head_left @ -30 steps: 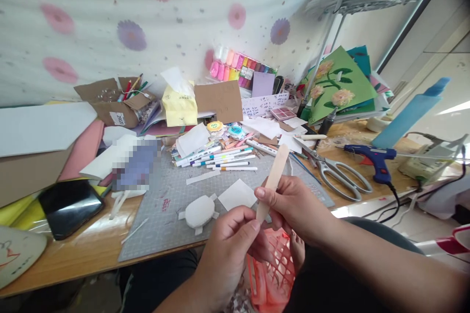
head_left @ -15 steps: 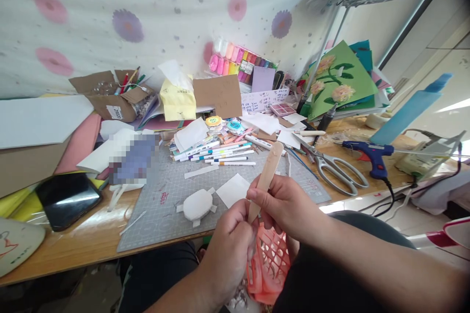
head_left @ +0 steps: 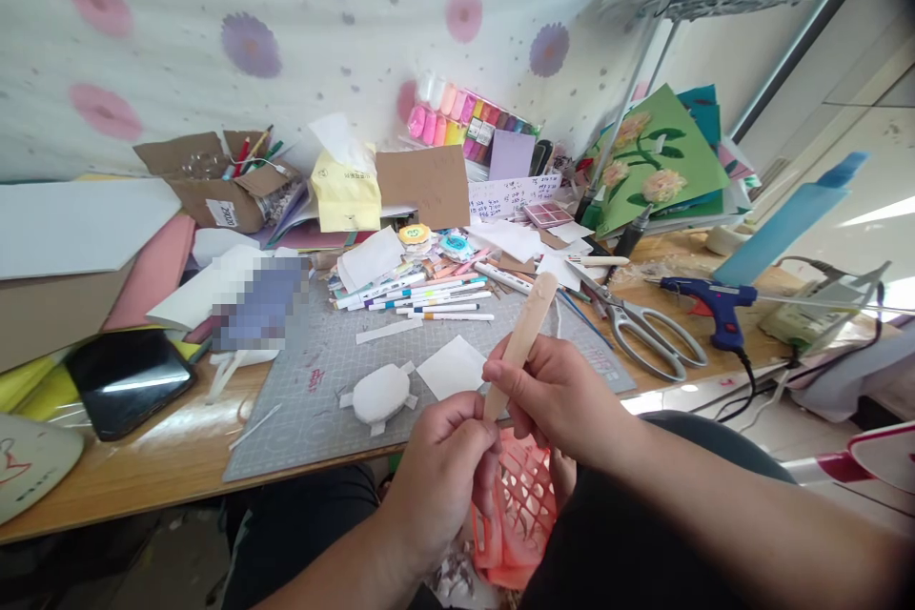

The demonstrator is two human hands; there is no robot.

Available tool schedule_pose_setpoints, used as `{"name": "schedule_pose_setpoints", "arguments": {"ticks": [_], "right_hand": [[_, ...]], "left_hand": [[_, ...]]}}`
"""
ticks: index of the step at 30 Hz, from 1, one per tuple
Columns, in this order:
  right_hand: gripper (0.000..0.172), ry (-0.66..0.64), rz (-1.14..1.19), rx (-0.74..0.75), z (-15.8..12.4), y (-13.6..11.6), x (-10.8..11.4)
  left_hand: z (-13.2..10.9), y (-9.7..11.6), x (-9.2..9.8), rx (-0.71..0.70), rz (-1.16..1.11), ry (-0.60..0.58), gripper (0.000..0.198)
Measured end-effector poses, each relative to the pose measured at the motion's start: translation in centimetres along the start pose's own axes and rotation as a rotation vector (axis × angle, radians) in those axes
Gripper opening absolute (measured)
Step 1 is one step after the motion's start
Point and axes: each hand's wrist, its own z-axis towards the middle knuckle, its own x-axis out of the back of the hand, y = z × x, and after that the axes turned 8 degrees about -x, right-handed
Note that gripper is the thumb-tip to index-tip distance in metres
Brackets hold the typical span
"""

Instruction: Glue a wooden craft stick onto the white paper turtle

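Both hands grip one flat wooden craft stick [head_left: 530, 319], which slants up to the right with its rounded end free. My left hand [head_left: 454, 457] pinches the lower end; my right hand [head_left: 554, 396] holds it around the middle, thumb on top. A pink-red lattice basket [head_left: 525, 486] is below them, with scraps in and beside it. On the grey cutting mat [head_left: 300, 438] lie a white padded oval with small tabs [head_left: 382, 394], a square of white paper [head_left: 451, 368] and a narrow white strip [head_left: 390, 331].
Markers [head_left: 443, 295] and paper pieces crowd the mat's far side. Large scissors [head_left: 654, 334] and a blue glue gun [head_left: 715, 305] lie to the right, near a light-blue bottle [head_left: 793, 219]. At left are a black phone-like slab [head_left: 129, 386] and a cardboard box [head_left: 221, 200].
The stick stays in both hands, with its lower end now more covered by my left fingers. The whole view has shifted slightly.
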Motion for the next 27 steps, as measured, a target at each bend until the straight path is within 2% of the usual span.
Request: {"name": "schedule_pose_setpoints", "arguments": {"ticks": [7,13,20,27], "right_hand": [[0.019,0.050,-0.130,0.061,0.13,0.18,-0.21],[0.021,0.009,-0.087,0.006,-0.06,-0.13,0.16],[0.022,0.011,-0.042,-0.007,-0.08,-0.10,0.49],[0.021,0.032,-0.130,0.046,-0.29,-0.04,0.33]], "left_hand": [[0.09,-0.14,-0.03,0.003,0.017,0.037,0.014],[-0.26,-0.08,-0.10,0.022,-0.016,0.065,0.012],[-0.41,0.18,0.39,0.026,-0.149,-0.051,0.011],[-0.29,0.20,0.00,0.041,-0.065,0.002,0.013]]}}
